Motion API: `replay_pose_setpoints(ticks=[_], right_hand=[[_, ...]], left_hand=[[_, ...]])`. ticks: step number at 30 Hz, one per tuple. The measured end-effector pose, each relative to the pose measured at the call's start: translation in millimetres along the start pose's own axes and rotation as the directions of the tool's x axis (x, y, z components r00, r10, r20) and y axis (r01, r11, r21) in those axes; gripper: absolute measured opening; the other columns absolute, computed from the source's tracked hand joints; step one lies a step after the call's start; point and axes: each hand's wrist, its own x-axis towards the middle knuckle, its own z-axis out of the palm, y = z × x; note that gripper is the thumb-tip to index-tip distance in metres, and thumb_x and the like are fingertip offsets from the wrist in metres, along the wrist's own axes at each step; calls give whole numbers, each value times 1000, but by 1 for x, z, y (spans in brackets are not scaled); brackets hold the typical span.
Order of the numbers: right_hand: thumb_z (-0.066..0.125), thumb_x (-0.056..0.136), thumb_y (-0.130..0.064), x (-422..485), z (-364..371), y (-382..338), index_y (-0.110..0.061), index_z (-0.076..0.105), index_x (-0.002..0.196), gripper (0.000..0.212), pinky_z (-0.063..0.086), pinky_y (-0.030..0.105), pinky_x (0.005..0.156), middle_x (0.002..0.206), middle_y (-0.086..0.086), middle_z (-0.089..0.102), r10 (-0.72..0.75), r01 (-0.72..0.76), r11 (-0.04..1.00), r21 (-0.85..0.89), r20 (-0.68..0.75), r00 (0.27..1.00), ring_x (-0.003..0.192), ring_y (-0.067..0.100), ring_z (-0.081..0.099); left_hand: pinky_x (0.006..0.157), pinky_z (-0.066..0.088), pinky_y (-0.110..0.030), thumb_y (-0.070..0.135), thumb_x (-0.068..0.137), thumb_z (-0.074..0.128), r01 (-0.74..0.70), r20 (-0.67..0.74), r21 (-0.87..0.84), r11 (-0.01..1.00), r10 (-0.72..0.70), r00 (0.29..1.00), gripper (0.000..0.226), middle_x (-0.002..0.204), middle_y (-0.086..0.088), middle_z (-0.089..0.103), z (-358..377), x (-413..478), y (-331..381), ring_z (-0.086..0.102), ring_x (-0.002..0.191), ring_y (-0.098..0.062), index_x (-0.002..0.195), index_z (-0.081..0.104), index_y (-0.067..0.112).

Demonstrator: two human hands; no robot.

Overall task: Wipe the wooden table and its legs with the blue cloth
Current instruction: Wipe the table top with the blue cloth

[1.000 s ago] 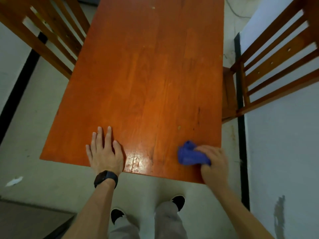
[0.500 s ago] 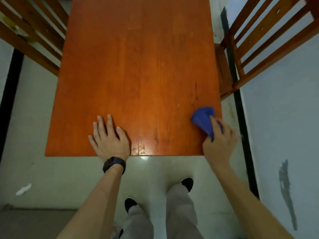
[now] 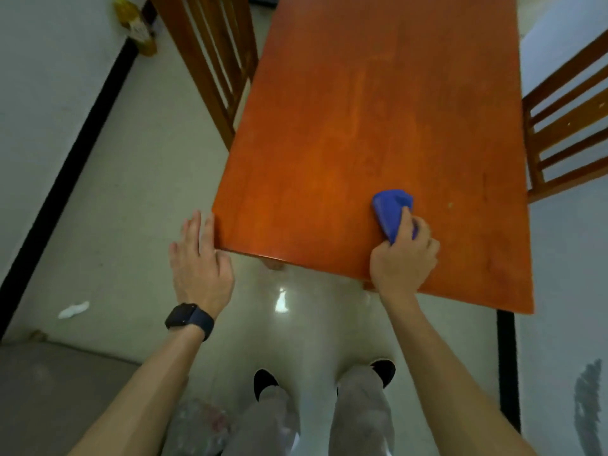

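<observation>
The orange-brown wooden table (image 3: 378, 126) stretches away from me, its near edge just above my feet. My right hand (image 3: 403, 258) grips the bunched blue cloth (image 3: 391, 209) and presses it on the tabletop near the front edge, right of centre. My left hand (image 3: 200, 258), with a black watch on its wrist, sits at the table's near left corner with straight fingers, beside the edge and off the top. The table legs are hidden under the top.
A wooden slatted chair (image 3: 214, 60) stands against the table's left side and another chair (image 3: 566, 126) at its right. A yellow bottle (image 3: 138, 28) stands by the wall at far left. A white scrap (image 3: 74, 310) lies on the tiled floor. My shoes (image 3: 263, 383) are below the edge.
My right hand has carried the cloth leftward from the right edge toward the middle of the front strip. My left hand has slid off the top to the near left corner.
</observation>
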Motion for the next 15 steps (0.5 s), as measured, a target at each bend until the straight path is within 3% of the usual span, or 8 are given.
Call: replay_pose_setpoints(ticks=[2, 4, 6, 8, 9, 12, 13, 15], right_hand=[[48, 70, -15, -46, 17, -39, -16, 58, 133, 64, 43, 39, 77, 130, 7, 58, -215, 214, 976, 26, 47, 975, 93, 34, 51], [45, 71, -14, -90, 25, -72, -19, 58, 134, 64, 40, 32, 82, 132, 1, 57, -338, 302, 934, 192, 195, 921, 95, 25, 49], [48, 72, -10, -115, 21, -94, -23, 60, 132, 62, 41, 29, 90, 129, -6, 60, -438, 260, 873, 413, 427, 791, 103, 17, 54], [50, 74, -7, -114, 12, -108, -25, 66, 122, 54, 44, 34, 97, 119, -11, 66, -573, 314, 809, 496, 548, 610, 107, 10, 58], [51, 76, -6, -103, 8, -117, -25, 68, 118, 49, 43, 35, 98, 115, -12, 67, -601, 358, 792, 495, 529, 599, 107, 9, 58], [55, 80, 0, -48, 15, -154, -20, 65, 122, 47, 43, 39, 103, 118, -8, 65, -537, 394, 808, 438, 275, 797, 111, 10, 58], [54, 79, -1, -31, 22, -167, -18, 63, 126, 51, 42, 39, 105, 123, -4, 64, -519, 405, 823, 397, 237, 822, 115, 14, 57], [48, 77, -3, -18, 41, -186, -21, 56, 135, 61, 38, 37, 108, 136, 0, 59, -528, 441, 843, 307, 318, 788, 123, 23, 53]], left_hand=[[110, 34, -57, 0, 81, 56, -36, 111, 48, 998, 30, 993, 81, 151, -16, 40, -4, -4, -31, 37, 137, -36, 154, 25, 16], [99, 47, -50, -9, 76, 55, 2, 197, 11, 1000, -4, 980, 88, 141, -14, 52, -2, -10, -47, 51, 123, -34, 154, 24, 16], [107, 42, -44, -9, 77, 55, -24, 243, -22, 999, 29, 970, 85, 149, -11, 45, 4, -16, -60, 47, 131, -30, 153, 27, 15], [116, 30, -39, -4, 80, 57, -92, 268, -52, 994, 102, 958, 85, 159, -7, 30, 5, -19, -68, 36, 141, -27, 155, 21, 14], [117, 27, -37, -4, 81, 57, -67, 270, -106, 992, 93, 958, 87, 160, -6, 26, 3, -20, -68, 33, 143, -24, 156, 17, 14], [116, 27, -36, -3, 82, 55, 41, 163, -333, 942, 14, 987, 84, 160, -7, 26, -10, -17, -55, 29, 144, -23, 155, 17, 12], [116, 27, -36, -3, 82, 55, 18, 118, -367, 930, 27, 993, 81, 159, -7, 28, -13, -13, -52, 30, 144, -23, 155, 21, 11], [115, 28, -36, -2, 80, 54, -85, 51, -372, 925, 112, 992, 78, 158, -7, 31, -8, -8, -52, 33, 142, -24, 153, 29, 11]])
